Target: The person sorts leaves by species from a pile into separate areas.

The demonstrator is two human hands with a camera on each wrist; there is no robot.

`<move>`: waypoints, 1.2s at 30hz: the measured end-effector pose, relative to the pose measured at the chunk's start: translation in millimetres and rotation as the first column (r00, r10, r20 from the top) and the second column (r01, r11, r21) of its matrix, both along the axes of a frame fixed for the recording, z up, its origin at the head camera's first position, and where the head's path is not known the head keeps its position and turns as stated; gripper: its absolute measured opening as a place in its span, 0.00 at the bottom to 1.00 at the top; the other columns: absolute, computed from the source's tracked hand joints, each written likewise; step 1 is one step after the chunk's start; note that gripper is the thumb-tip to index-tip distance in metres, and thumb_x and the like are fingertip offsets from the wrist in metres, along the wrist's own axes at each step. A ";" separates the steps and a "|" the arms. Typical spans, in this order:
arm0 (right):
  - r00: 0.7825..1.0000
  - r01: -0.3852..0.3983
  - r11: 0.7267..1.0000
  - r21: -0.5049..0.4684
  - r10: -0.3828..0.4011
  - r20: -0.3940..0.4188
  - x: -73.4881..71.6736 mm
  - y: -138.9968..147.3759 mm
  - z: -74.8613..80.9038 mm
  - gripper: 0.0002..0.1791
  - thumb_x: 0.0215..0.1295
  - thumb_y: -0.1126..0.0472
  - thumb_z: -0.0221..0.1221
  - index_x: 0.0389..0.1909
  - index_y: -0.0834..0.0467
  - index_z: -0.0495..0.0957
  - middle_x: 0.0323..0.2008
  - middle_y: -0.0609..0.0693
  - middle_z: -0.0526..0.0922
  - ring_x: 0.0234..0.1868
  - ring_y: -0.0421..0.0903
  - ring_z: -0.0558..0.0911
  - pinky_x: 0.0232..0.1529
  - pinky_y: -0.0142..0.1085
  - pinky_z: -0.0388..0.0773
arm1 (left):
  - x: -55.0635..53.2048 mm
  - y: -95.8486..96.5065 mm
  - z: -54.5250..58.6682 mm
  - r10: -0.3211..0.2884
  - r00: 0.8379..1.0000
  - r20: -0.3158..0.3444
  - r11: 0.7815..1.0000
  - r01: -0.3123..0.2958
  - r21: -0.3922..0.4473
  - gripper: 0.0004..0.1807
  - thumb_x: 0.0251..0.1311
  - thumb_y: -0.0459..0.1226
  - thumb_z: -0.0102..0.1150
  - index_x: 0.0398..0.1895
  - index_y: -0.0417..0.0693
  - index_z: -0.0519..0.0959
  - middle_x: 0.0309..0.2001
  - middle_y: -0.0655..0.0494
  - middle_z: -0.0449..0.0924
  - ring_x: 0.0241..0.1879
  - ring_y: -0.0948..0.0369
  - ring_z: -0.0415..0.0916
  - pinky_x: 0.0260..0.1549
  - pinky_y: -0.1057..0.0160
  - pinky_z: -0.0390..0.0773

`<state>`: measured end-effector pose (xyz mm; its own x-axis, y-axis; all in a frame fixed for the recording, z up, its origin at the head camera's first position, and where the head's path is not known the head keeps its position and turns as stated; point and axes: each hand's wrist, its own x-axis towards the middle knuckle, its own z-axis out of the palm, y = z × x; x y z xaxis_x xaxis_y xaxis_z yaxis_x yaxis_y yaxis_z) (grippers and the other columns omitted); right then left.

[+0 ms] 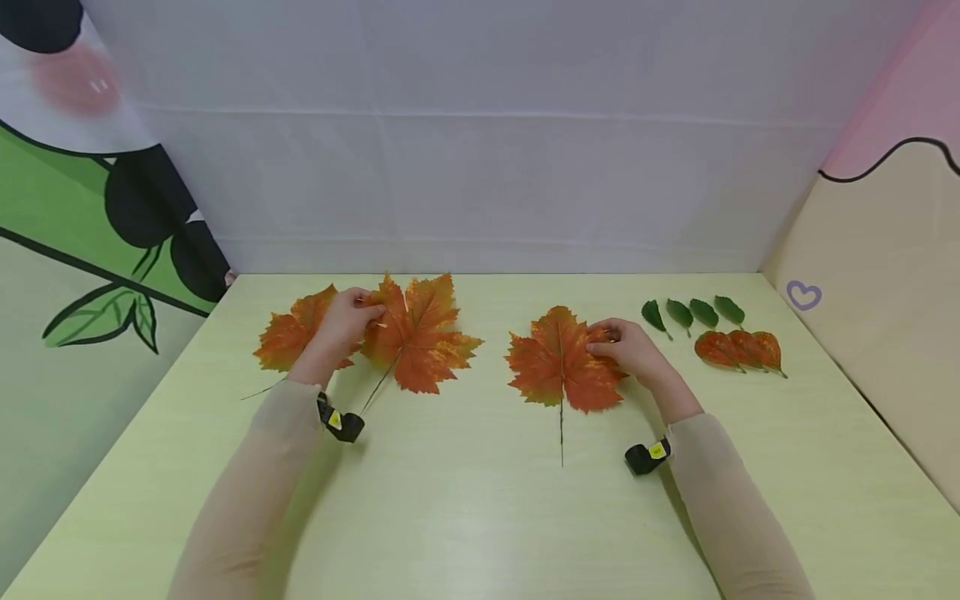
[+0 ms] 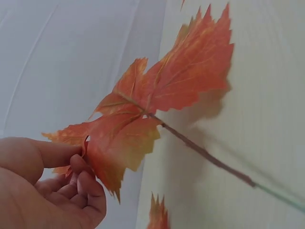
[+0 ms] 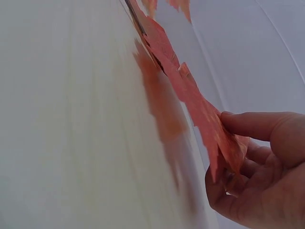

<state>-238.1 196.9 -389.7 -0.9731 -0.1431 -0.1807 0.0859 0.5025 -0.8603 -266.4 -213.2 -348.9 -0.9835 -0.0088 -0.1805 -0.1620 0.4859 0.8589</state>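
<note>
My left hand (image 1: 351, 321) pinches the left edge of an orange maple leaf (image 1: 423, 337) with a thin brown stem. In the left wrist view that leaf (image 2: 186, 76) is tilted, with thumb and fingers on its lobe. Another orange maple leaf (image 1: 288, 337) lies partly hidden beneath the left hand and wrist. My right hand (image 1: 626, 346) pinches the right edge of a redder maple leaf (image 1: 555, 358), its stem pointing toward me. Seen from the right wrist, this leaf (image 3: 190, 102) stands at an angle to the table, thumb on one face and fingers behind.
Several small green leaves (image 1: 703, 313) lie in a row at the table's back right. Below them red-orange leaves (image 1: 742, 350) overlap one another. The pale table (image 1: 465, 517) meets a white cloth backdrop (image 1: 487, 183); printed panels stand at both sides.
</note>
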 end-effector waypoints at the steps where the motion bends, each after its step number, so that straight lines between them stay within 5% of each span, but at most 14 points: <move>1: 1.000 0.001 1.000 0.000 -0.001 -0.001 0.1 0.1 -0.1 0.19 0.62 0.63 0.57 0.53 0.64 0.70 0.38 0.56 0.71 0.31 0.45 0.70 0.28 0.31 0.70 | -2.1 -1.2 -1.7 0.032 0.999 -0.007 0.999 -0.032 0.021 0.20 0.66 0.35 0.45 0.58 0.34 0.61 0.48 0.44 0.70 0.36 0.61 0.72 0.36 0.67 0.71; 7: 1.000 0.000 1.000 -0.004 0.000 -0.002 -0.5 0.7 -0.9 0.20 0.61 0.63 0.57 0.53 0.66 0.70 0.38 0.56 0.71 0.31 0.45 0.70 0.28 0.31 0.70 | -10.9 -5.6 -12.3 0.191 0.982 0.010 0.965 -0.190 0.179 0.15 0.65 0.35 0.47 0.52 0.38 0.64 0.39 0.53 0.70 0.30 0.66 0.70 0.32 0.68 0.72; 13: 1.000 0.005 1.000 -0.005 -0.005 -0.001 -0.7 0.2 -0.3 0.19 0.61 0.63 0.57 0.53 0.65 0.70 0.37 0.55 0.71 0.31 0.45 0.70 0.28 0.31 0.70 | -14.6 -5.3 -19.1 0.245 0.964 0.106 0.931 -0.265 0.250 0.14 0.65 0.37 0.47 0.51 0.44 0.63 0.32 0.57 0.72 0.27 0.65 0.73 0.26 0.61 0.70; 19: 1.000 -0.003 1.000 -0.017 0.003 -0.002 0.0 0.6 0.3 0.20 0.62 0.63 0.56 0.54 0.66 0.69 0.39 0.57 0.73 0.31 0.44 0.71 0.29 0.31 0.70 | -18.3 -6.0 -28.3 0.212 0.972 0.101 0.966 -0.224 0.126 0.21 0.64 0.38 0.49 0.58 0.40 0.63 0.25 0.61 0.75 0.25 0.67 0.75 0.28 0.63 0.68; 27: 1.000 0.001 1.000 -0.006 -0.001 -0.024 0.9 0.3 -0.1 0.19 0.62 0.62 0.56 0.53 0.66 0.70 0.40 0.57 0.74 0.31 0.43 0.72 0.30 0.31 0.71 | -18.7 -3.9 -38.2 0.147 0.984 0.099 0.987 -0.152 0.046 0.23 0.64 0.33 0.48 0.61 0.36 0.61 0.50 0.41 0.70 0.29 0.65 0.74 0.34 0.67 0.74; 36: 0.994 -0.020 1.000 -0.008 0.019 -0.107 1.1 -12.5 6.9 0.13 0.61 0.62 0.58 0.43 0.64 0.74 0.35 0.56 0.74 0.32 0.46 0.71 0.30 0.32 0.70 | -14.1 -5.1 -38.0 0.132 0.989 0.073 0.991 -0.134 0.027 0.21 0.65 0.33 0.45 0.60 0.36 0.61 0.51 0.42 0.66 0.36 0.58 0.72 0.37 0.64 0.74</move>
